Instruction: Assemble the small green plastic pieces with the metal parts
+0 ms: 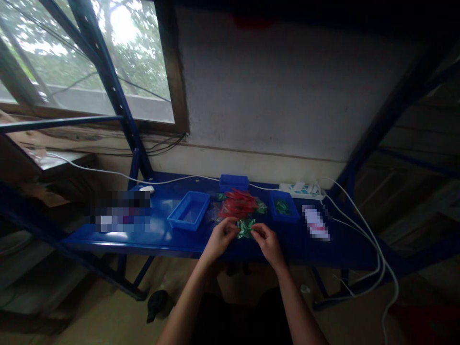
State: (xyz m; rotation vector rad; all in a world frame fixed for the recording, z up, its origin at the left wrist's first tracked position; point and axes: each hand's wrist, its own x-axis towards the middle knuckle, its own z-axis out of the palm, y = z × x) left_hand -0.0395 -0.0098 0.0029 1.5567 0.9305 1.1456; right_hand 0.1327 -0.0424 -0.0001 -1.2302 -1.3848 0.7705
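Note:
Between my two hands, near the front edge of the blue table, is a clear plastic bag (246, 229) with green pieces in it. My left hand (223, 234) pinches its left edge. On the other side my right hand (266, 241) pinches the right edge, thumb and fingers together. Just behind the bag lies a heap of red packets (238, 203), too small to make out closely. Some clear packets (214, 212) lie left of the heap, and greenish packets (261, 206) show at its right.
A blue tray (189, 211) stands left of the heap. Another blue bin (283, 207) at the right holds green pieces, and a third blue bin (234, 182) is at the back. A power strip (302, 190) with white cables lies by the wall. Blue metal posts (124, 115) frame the table (161, 240).

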